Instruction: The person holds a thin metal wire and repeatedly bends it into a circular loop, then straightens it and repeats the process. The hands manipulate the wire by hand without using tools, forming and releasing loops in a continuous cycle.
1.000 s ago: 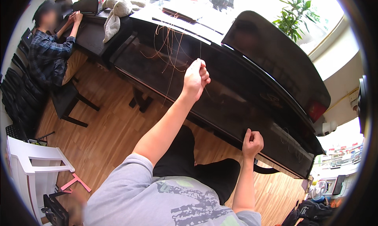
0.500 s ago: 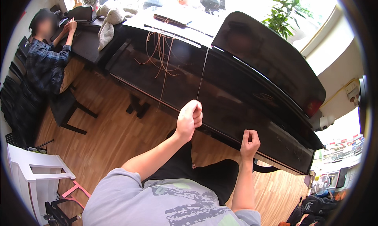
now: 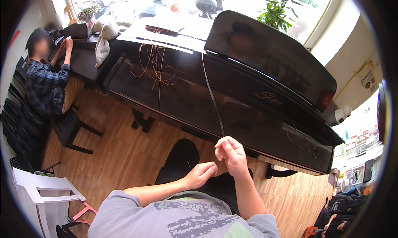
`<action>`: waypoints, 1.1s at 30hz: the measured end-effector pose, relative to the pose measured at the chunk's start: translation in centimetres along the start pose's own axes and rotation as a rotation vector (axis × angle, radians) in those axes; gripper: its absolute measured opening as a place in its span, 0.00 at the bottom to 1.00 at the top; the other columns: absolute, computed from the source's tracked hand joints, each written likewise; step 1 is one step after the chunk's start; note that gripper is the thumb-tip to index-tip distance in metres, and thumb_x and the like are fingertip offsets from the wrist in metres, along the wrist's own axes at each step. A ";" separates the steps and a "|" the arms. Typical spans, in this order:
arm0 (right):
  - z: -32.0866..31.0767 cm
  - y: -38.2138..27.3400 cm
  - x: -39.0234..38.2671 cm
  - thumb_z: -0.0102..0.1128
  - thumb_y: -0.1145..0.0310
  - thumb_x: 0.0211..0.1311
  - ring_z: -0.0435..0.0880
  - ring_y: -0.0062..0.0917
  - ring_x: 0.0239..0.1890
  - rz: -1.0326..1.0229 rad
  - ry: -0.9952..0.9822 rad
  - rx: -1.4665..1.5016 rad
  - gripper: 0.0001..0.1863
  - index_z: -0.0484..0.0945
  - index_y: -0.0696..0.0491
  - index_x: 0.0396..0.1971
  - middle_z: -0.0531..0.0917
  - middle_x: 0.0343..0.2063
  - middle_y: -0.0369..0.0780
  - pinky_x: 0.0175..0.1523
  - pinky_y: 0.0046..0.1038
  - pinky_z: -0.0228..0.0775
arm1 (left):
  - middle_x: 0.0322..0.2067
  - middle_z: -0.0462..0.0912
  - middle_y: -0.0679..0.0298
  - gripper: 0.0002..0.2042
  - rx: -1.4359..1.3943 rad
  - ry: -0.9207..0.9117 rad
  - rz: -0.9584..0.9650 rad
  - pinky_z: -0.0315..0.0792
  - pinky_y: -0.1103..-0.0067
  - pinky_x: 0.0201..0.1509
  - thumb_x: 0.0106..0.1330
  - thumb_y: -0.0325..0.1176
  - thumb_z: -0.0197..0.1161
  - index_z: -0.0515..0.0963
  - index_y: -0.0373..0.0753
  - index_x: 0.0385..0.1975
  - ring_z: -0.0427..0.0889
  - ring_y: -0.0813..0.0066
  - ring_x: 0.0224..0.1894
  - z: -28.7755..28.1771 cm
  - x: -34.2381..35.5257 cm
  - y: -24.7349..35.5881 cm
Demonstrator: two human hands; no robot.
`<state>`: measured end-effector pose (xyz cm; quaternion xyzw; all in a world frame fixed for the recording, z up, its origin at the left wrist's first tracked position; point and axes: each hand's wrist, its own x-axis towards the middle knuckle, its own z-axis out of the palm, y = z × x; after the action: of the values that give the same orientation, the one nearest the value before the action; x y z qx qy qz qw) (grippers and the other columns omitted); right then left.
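Note:
A long, thin dark strip [image 3: 212, 97] runs from under the raised edge of the piano lid down to my hands. Near its lower end, my right hand [image 3: 233, 156] is closed with the strip between thumb and fingers. Just below and to the left, over my lap, my left hand [image 3: 201, 175] is pinched closed. A thin bit shows between the two hands, but what the left fingertips hold is too small to make out. Behind my hands stands the glossy black piano [image 3: 174, 99].
Loose brownish strands [image 3: 155, 68] hang over the piano front at left. A thin curly strand [image 3: 302, 140] lies toward its right end. Another person [image 3: 47, 80] sits at far left by a black stool [image 3: 68, 128]. A white chair-like frame [image 3: 45, 192] stands lower left.
My left hand has come down from the strip toward my lap. My right hand has moved left and is now on the strip. The view has shifted slightly.

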<state>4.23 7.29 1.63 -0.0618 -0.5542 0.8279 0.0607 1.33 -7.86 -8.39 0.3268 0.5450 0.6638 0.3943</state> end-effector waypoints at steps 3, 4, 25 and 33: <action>-0.1 -1.3 -0.5 0.46 0.62 0.73 0.58 0.13 0.17 -0.109 0.037 0.154 0.14 0.73 0.55 0.29 0.61 0.14 0.28 0.25 0.18 0.52 | 0.22 0.73 0.61 0.16 0.165 -0.033 0.021 0.68 0.76 0.34 0.73 0.37 0.47 0.70 0.33 0.26 0.71 0.75 0.26 -0.1 -1.1 -0.4; -0.3 -2.1 -0.7 0.46 0.62 0.73 0.57 0.13 0.17 -0.131 0.045 0.170 0.15 0.72 0.55 0.29 0.60 0.14 0.28 0.24 0.18 0.52 | 0.20 0.69 0.60 0.15 0.211 -0.039 0.036 0.66 0.75 0.32 0.73 0.37 0.48 0.69 0.33 0.26 0.69 0.73 0.24 -0.1 -1.6 -0.6; 1.4 -3.0 -3.4 0.49 0.68 0.71 0.54 0.10 0.15 -0.034 -0.005 0.108 0.15 0.70 0.56 0.22 0.63 0.14 0.29 0.20 0.18 0.44 | 0.27 0.80 0.58 0.14 0.272 -0.133 0.061 0.73 0.74 0.39 0.71 0.36 0.50 0.78 0.32 0.32 0.80 0.69 0.32 -0.9 -1.9 -0.3; 1.0 0.1 -3.3 0.51 0.68 0.69 0.55 0.08 0.15 0.030 0.082 -0.061 0.14 0.72 0.56 0.22 0.64 0.14 0.27 0.21 0.17 0.44 | 0.48 0.80 0.59 0.25 -0.101 0.235 0.193 0.65 0.73 0.60 0.75 0.48 0.36 0.74 0.34 0.51 0.76 0.72 0.53 -4.9 3.6 4.5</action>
<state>7.32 5.74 2.02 -0.1057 -0.5751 0.8083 0.0690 -5.32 -7.41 -4.93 0.2774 0.5193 0.7591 0.2779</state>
